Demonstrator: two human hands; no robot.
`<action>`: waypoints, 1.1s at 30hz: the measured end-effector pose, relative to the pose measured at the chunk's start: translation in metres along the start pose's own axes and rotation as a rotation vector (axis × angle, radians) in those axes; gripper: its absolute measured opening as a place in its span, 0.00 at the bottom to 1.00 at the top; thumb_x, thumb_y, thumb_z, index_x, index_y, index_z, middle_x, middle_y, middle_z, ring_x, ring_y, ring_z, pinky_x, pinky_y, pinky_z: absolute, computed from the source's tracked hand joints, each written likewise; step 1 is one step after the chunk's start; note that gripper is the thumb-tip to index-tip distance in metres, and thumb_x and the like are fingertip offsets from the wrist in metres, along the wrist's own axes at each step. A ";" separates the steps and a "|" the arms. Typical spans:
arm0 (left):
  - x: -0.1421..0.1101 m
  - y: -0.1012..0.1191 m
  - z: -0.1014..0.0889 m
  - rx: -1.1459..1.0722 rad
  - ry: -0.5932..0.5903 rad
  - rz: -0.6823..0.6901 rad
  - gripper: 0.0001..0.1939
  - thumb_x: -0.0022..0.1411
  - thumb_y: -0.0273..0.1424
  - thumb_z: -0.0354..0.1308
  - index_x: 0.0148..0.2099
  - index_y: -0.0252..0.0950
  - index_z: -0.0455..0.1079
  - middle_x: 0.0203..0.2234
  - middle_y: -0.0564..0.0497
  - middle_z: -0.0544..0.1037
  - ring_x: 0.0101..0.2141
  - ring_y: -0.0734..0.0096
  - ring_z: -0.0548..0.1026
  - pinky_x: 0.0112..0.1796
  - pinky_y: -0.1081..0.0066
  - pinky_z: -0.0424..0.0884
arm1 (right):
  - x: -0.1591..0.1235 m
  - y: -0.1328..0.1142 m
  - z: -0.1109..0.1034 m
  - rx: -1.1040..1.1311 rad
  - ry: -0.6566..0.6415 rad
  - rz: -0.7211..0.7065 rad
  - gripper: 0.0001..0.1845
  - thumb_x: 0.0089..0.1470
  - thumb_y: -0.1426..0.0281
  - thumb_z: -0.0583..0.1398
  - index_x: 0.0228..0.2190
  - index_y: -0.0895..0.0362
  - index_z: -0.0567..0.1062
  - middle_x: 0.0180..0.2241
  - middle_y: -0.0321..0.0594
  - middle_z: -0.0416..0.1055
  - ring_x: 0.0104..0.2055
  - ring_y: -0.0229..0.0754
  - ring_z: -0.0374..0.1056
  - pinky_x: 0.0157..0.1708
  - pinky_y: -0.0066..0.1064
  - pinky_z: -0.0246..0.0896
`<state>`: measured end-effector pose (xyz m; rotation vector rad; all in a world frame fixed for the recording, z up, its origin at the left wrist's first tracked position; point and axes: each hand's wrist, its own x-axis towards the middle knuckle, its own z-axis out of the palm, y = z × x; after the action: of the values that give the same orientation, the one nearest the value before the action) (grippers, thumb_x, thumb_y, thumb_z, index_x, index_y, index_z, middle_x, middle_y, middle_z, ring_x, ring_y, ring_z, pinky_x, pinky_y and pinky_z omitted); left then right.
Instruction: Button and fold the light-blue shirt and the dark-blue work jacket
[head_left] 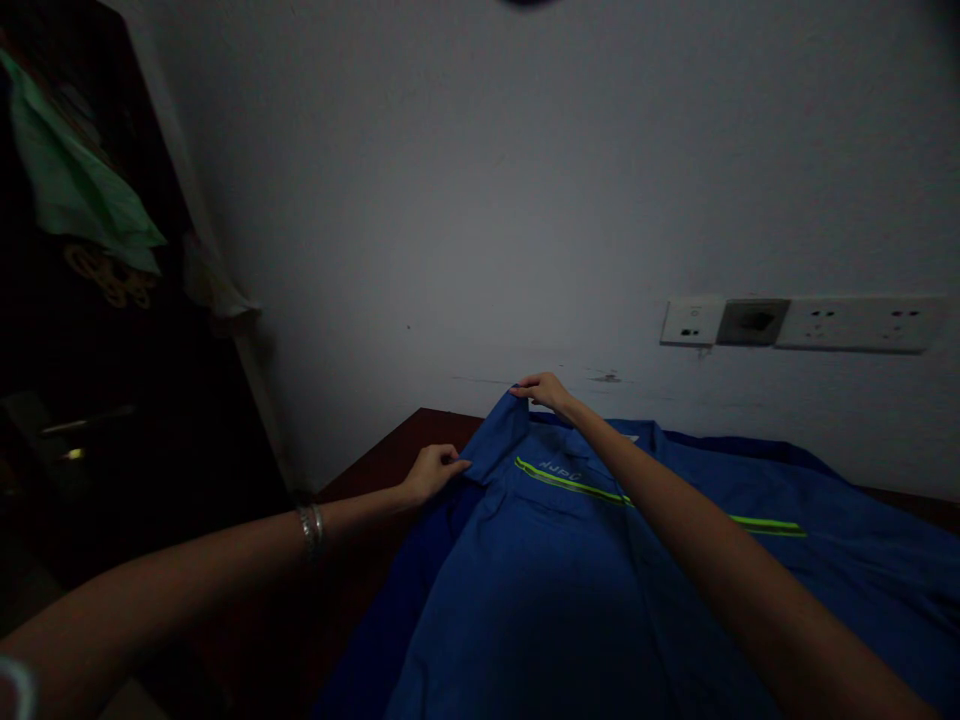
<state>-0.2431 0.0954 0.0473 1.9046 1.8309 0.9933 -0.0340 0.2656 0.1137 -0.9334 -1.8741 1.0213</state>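
Observation:
A blue jacket (pixel 555 580) with a yellow-green stripe and lettering on its chest lies spread over a dark red tabletop (pixel 405 440). My left hand (pixel 433 473), a bracelet on its wrist, pinches an edge of the jacket's left-side part, which looks folded over. Higher up, against the wall, my right hand (pixel 544 390) pinches the top corner of that same part and lifts it a little. The cloth stretches between both hands. Darker blue fabric (pixel 420 570) shows beneath the jacket's left side. My right forearm hides part of the stripe and the jacket's middle.
A pale wall (pixel 450 200) rises right behind the table, with a row of sockets and a switch (pixel 802 323) at the right. On the left stands a dark door (pixel 150 420) with a handle (pixel 82 422); a light green cloth (pixel 82 180) hangs above it.

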 end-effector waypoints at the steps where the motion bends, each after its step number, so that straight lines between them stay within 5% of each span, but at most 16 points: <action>1: -0.001 -0.001 0.000 0.003 0.002 0.006 0.14 0.52 0.40 0.56 0.25 0.33 0.68 0.20 0.54 0.71 0.25 0.72 0.68 0.26 0.75 0.59 | 0.000 0.000 0.000 -0.011 0.005 -0.007 0.16 0.33 0.61 0.67 0.23 0.61 0.77 0.20 0.35 0.71 0.24 0.34 0.62 0.25 0.25 0.58; 14: -0.011 -0.009 -0.001 0.053 -0.038 0.086 0.17 0.59 0.36 0.48 0.33 0.32 0.75 0.28 0.49 0.78 0.30 0.67 0.73 0.32 0.73 0.65 | 0.005 0.007 0.010 -0.051 0.026 0.020 0.11 0.39 0.65 0.64 0.25 0.60 0.78 0.26 0.35 0.74 0.32 0.37 0.67 0.34 0.26 0.60; 20: -0.014 -0.005 0.003 0.057 -0.048 0.097 0.14 0.58 0.31 0.49 0.37 0.32 0.75 0.35 0.49 0.79 0.37 0.67 0.74 0.39 0.72 0.67 | -0.004 0.006 -0.015 -0.047 -0.118 0.204 0.11 0.38 0.68 0.67 0.28 0.60 0.77 0.20 0.34 0.70 0.21 0.32 0.62 0.25 0.26 0.60; 24: -0.010 0.015 0.013 0.098 0.027 0.146 0.11 0.58 0.30 0.51 0.37 0.32 0.74 0.34 0.48 0.78 0.36 0.68 0.74 0.40 0.72 0.67 | -0.018 0.009 -0.039 -0.002 -0.187 0.280 0.12 0.41 0.68 0.66 0.30 0.60 0.76 0.24 0.37 0.72 0.23 0.33 0.65 0.26 0.27 0.64; 28: -0.009 0.040 0.024 0.293 0.001 0.428 0.11 0.60 0.30 0.49 0.37 0.32 0.72 0.33 0.47 0.76 0.35 0.70 0.72 0.38 0.72 0.66 | -0.034 0.020 -0.066 0.144 -0.292 0.371 0.13 0.42 0.67 0.65 0.33 0.58 0.74 0.34 0.43 0.74 0.33 0.39 0.70 0.33 0.29 0.67; 33: -0.016 0.051 0.045 0.798 -0.327 1.102 0.10 0.63 0.31 0.47 0.37 0.34 0.69 0.30 0.46 0.73 0.35 0.67 0.68 0.36 0.68 0.61 | -0.059 0.048 -0.098 0.134 -0.479 0.502 0.17 0.41 0.65 0.66 0.33 0.61 0.74 0.36 0.42 0.74 0.33 0.37 0.70 0.37 0.31 0.69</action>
<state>-0.1742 0.0839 0.0445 3.4268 0.9281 0.0401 0.0880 0.2639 0.0903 -1.1864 -1.9531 1.7791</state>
